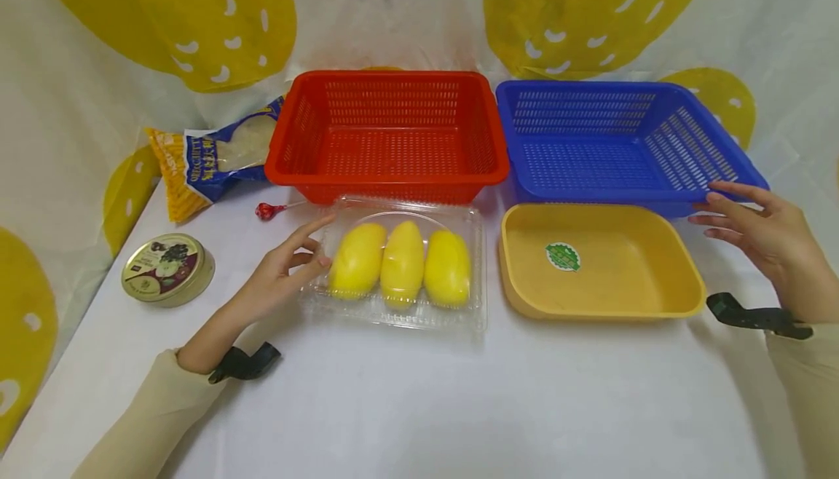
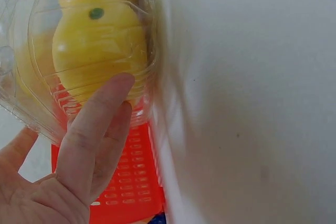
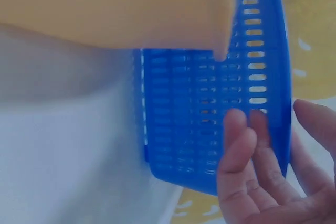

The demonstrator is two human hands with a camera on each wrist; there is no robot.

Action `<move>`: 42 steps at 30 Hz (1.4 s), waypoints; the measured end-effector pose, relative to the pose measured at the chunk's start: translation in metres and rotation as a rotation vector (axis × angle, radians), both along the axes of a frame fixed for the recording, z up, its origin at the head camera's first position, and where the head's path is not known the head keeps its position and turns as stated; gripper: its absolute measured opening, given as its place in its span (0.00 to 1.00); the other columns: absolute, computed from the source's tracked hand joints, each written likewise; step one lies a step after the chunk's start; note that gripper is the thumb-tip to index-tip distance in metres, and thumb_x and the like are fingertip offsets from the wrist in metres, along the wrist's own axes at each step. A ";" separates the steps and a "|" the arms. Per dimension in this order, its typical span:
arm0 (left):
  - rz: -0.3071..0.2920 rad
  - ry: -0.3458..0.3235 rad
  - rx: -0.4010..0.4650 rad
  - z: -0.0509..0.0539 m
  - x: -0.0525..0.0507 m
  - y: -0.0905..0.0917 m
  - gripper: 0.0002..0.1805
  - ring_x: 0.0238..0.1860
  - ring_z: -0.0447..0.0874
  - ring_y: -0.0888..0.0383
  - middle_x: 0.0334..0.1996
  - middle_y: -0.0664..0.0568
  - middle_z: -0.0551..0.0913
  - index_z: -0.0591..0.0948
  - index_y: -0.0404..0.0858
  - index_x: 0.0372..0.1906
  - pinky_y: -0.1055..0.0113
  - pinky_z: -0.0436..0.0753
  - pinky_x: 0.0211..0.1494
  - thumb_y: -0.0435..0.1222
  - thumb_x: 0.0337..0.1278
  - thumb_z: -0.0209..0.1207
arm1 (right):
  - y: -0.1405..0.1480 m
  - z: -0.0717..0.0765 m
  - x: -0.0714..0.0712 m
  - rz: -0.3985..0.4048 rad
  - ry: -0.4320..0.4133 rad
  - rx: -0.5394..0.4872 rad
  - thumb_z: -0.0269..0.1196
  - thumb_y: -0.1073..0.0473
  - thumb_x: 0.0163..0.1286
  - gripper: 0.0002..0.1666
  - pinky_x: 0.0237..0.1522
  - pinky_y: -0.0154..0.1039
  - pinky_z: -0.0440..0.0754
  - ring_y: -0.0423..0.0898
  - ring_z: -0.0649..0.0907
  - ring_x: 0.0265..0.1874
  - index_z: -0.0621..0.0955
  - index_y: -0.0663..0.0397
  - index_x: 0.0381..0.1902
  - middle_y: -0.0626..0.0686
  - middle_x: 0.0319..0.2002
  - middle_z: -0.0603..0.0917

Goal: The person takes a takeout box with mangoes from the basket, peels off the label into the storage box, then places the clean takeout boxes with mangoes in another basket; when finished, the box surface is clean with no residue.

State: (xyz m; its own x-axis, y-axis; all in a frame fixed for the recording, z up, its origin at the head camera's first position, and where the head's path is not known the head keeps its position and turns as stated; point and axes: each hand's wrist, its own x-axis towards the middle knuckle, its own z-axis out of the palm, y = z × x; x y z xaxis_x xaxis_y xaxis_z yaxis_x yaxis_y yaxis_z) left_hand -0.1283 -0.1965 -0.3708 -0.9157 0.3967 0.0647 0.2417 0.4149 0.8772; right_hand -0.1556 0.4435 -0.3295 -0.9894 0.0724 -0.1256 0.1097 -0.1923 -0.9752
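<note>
My left hand [image 1: 286,270] is at the left edge of a clear plastic clamshell box [image 1: 486,268] that holds three yellow mangoes [image 1: 402,257]. In the left wrist view, extended fingers [image 2: 92,129] lie against the side of the box; whether they press on it I cannot tell. At the right front corner of the blue basket [image 1: 616,194] is my right hand [image 1: 767,228], its fingers loosely bent. The right wrist view shows fingertips [image 3: 236,121] by the basket's slotted side and the thumb near the rim, with no clear grip.
Left of the blue basket stands a red basket [image 1: 387,180]. A yellow tub [image 1: 609,260] with a green sticker sits before the blue one. Toward the left are a pasta bag [image 1: 210,159], a red lollipop [image 1: 267,210] and a round tin [image 1: 167,268]. A patterned curtain [image 1: 393,13] hangs behind.
</note>
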 end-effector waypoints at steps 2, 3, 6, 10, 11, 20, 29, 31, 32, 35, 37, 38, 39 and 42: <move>-0.004 -0.002 -0.007 0.001 0.000 0.000 0.32 0.51 0.78 0.42 0.56 0.40 0.74 0.60 0.49 0.75 0.39 0.76 0.58 0.35 0.69 0.54 | 0.002 -0.002 0.000 -0.013 -0.020 -0.095 0.55 0.72 0.70 0.13 0.28 0.38 0.86 0.50 0.89 0.29 0.83 0.54 0.45 0.55 0.33 0.89; -0.005 -0.001 -0.010 0.001 0.001 0.000 0.32 0.51 0.77 0.43 0.56 0.40 0.74 0.60 0.49 0.75 0.39 0.76 0.59 0.35 0.69 0.54 | 0.003 -0.003 0.000 -0.026 -0.032 -0.107 0.56 0.72 0.70 0.13 0.28 0.38 0.86 0.50 0.89 0.28 0.83 0.54 0.44 0.55 0.33 0.89; -0.003 0.003 -0.020 0.002 0.003 0.000 0.32 0.51 0.77 0.44 0.56 0.41 0.74 0.61 0.49 0.75 0.40 0.76 0.58 0.35 0.69 0.54 | 0.002 -0.003 0.000 -0.055 -0.053 -0.119 0.57 0.72 0.69 0.13 0.28 0.38 0.86 0.50 0.89 0.28 0.84 0.54 0.43 0.54 0.32 0.89; 0.004 0.007 -0.020 0.005 0.006 0.000 0.31 0.48 0.80 0.44 0.51 0.40 0.77 0.61 0.48 0.75 0.51 0.81 0.55 0.35 0.70 0.53 | 0.001 -0.002 -0.002 -0.082 -0.084 -0.124 0.59 0.71 0.68 0.12 0.28 0.38 0.86 0.50 0.89 0.27 0.85 0.53 0.42 0.54 0.31 0.89; 0.007 0.004 -0.016 0.005 0.007 -0.001 0.31 0.48 0.81 0.44 0.50 0.39 0.78 0.61 0.48 0.75 0.55 0.82 0.54 0.35 0.70 0.53 | 0.000 -0.001 -0.002 -0.085 -0.091 -0.121 0.59 0.71 0.68 0.12 0.28 0.38 0.86 0.50 0.88 0.27 0.85 0.52 0.42 0.54 0.31 0.89; -0.007 0.019 0.002 0.013 0.008 0.004 0.30 0.48 0.83 0.42 0.48 0.39 0.78 0.63 0.47 0.74 0.55 0.83 0.53 0.34 0.70 0.53 | 0.000 -0.001 -0.005 -0.124 -0.123 -0.109 0.62 0.69 0.66 0.11 0.27 0.38 0.86 0.50 0.88 0.26 0.86 0.51 0.40 0.52 0.30 0.88; -0.033 0.061 -0.001 0.023 0.006 0.013 0.30 0.51 0.81 0.43 0.53 0.43 0.76 0.64 0.47 0.73 0.43 0.79 0.55 0.34 0.69 0.53 | -0.001 -0.002 -0.005 -0.126 -0.106 -0.131 0.61 0.70 0.67 0.11 0.26 0.38 0.86 0.50 0.88 0.25 0.87 0.52 0.40 0.53 0.30 0.88; -0.035 0.070 0.005 0.026 0.007 0.016 0.29 0.50 0.81 0.43 0.50 0.43 0.77 0.64 0.47 0.73 0.43 0.80 0.54 0.34 0.69 0.53 | -0.001 -0.002 -0.006 -0.122 -0.090 -0.142 0.61 0.71 0.67 0.11 0.26 0.39 0.86 0.51 0.88 0.24 0.86 0.53 0.40 0.54 0.30 0.89; -0.037 0.079 0.011 0.027 0.006 0.017 0.30 0.49 0.82 0.43 0.49 0.43 0.77 0.64 0.46 0.73 0.44 0.80 0.54 0.33 0.69 0.53 | -0.001 -0.002 -0.007 -0.122 -0.085 -0.143 0.61 0.71 0.67 0.11 0.26 0.39 0.86 0.51 0.88 0.24 0.86 0.53 0.40 0.54 0.30 0.89; -0.040 0.111 0.026 0.032 0.006 0.021 0.30 0.48 0.81 0.48 0.49 0.43 0.78 0.65 0.45 0.73 0.48 0.80 0.57 0.31 0.67 0.53 | -0.001 -0.003 -0.008 -0.122 -0.077 -0.146 0.61 0.71 0.66 0.11 0.25 0.39 0.86 0.51 0.88 0.24 0.86 0.53 0.40 0.54 0.30 0.89; -0.042 0.133 0.028 0.037 0.006 0.024 0.30 0.48 0.79 0.51 0.52 0.44 0.77 0.65 0.45 0.73 0.57 0.79 0.60 0.31 0.67 0.54 | 0.000 -0.004 -0.007 -0.128 -0.084 -0.135 0.62 0.71 0.66 0.11 0.25 0.38 0.86 0.50 0.88 0.24 0.86 0.52 0.39 0.53 0.30 0.89; -0.044 0.142 0.030 0.039 0.005 0.025 0.30 0.48 0.78 0.52 0.53 0.45 0.77 0.65 0.45 0.73 0.61 0.78 0.61 0.31 0.67 0.54 | 0.001 -0.005 -0.007 -0.134 -0.087 -0.130 0.62 0.71 0.65 0.11 0.25 0.38 0.86 0.50 0.88 0.23 0.86 0.52 0.39 0.53 0.29 0.89; -0.046 0.148 0.032 0.041 0.005 0.027 0.30 0.49 0.77 0.54 0.55 0.46 0.77 0.65 0.45 0.73 0.66 0.77 0.61 0.31 0.67 0.54 | 0.002 -0.006 -0.007 -0.137 -0.089 -0.124 0.63 0.70 0.65 0.10 0.25 0.38 0.86 0.50 0.88 0.23 0.86 0.52 0.39 0.53 0.29 0.89; -0.049 0.168 0.044 0.048 0.003 0.030 0.30 0.49 0.77 0.55 0.55 0.45 0.77 0.65 0.44 0.73 0.76 0.75 0.59 0.31 0.67 0.53 | 0.003 -0.009 -0.008 -0.151 -0.088 -0.127 0.63 0.70 0.65 0.11 0.25 0.39 0.86 0.50 0.88 0.24 0.86 0.52 0.41 0.53 0.29 0.88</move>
